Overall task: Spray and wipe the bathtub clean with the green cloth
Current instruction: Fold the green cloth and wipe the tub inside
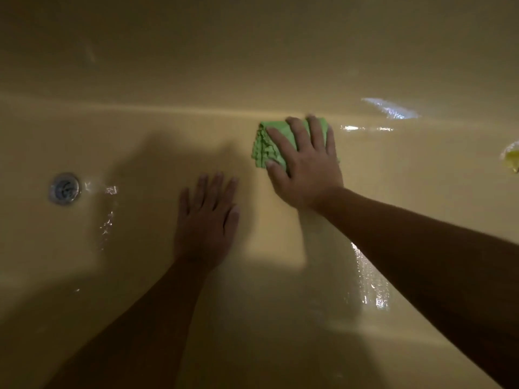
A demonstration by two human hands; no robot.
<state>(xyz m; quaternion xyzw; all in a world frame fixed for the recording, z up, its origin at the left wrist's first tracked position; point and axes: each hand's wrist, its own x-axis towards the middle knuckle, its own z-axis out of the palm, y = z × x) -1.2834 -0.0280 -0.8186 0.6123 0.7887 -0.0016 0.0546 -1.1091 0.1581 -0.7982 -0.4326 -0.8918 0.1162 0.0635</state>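
Looking down into the yellow bathtub [146, 80], dimly lit. Passing, at far left, a round metal drain [64, 188] set in the tub floor, with wet glints just to its right. Resting the left hand [206, 220] palm-down on the bare tub floor, right of the drain and well apart from it; holding its fingers [216, 189] straight and close together, gripping nothing. Pressing the green cloth [265, 147], folded into a thick pad, against the floor where it curves up into the far wall, beyond and just right of the left hand, not touching it. Covering most of the cloth with the right hand [304, 169], palm-down; laying its fingers [299, 133] straight and spread across the fabric, thumb at the cloth's near left edge, not curling around it. Showing wet, shiny streaks further right, on the wall and beside the right forearm. Cutting off a small yellow object [511, 158] at the right edge, too blurred to name.
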